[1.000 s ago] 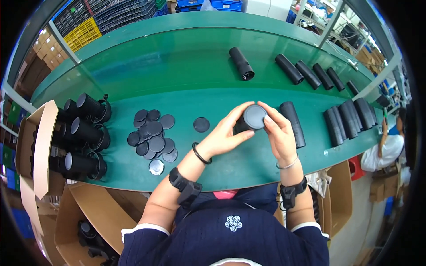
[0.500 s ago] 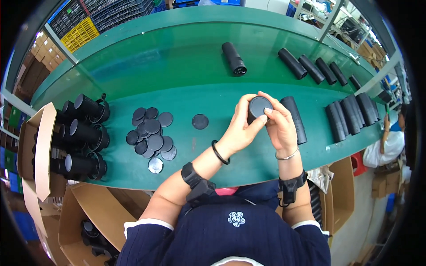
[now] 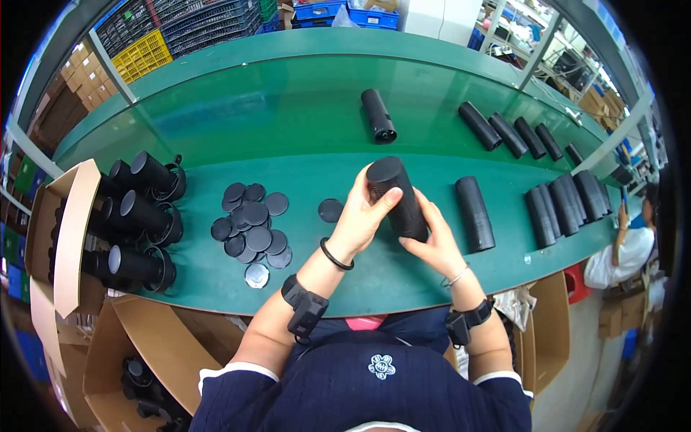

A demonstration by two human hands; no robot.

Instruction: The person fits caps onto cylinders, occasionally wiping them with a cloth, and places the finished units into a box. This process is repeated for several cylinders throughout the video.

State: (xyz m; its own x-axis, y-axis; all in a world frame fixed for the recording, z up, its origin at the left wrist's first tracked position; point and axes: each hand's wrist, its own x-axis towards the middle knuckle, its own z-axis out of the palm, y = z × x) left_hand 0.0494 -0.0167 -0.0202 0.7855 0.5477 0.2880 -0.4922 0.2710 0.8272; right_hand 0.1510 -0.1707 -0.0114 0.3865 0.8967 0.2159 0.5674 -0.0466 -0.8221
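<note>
So you've got the black cylindrical tube [image 3: 397,199] up in both hands, right around the center of the frame, lifted off the green work surface [image 3: 288,129]. Your left hand [image 3: 362,214] is wrapped around its left side with the thumb and fingers pressing near the capped top end, and your right hand [image 3: 434,243] is closed around the lower part from the right and underneath. The tube is tilted, with its round flat end pointing toward the upper left and the body running down to the lower right.

Just left of your hands there's one loose black round cap [image 3: 330,210] lying flat on the surface. Further left is a pile of round caps [image 3: 252,225], overlapping each other, with one shinier disc at the bottom edge of the pile.

At the left of the frame, a stack of black tubes with loop straps [image 3: 140,216] lies on its side next to an open cardboard box [image 3: 68,237].

Right beside your right hand, another black tube [image 3: 475,213] lies on the surface. Further right is a row of finished tubes [image 3: 568,198] side by side, and there's a second row [image 3: 515,133] in the upper right. One single tube [image 3: 378,115] sits alone at upper center.

Another person [image 3: 626,245] is at the far right edge.
</note>
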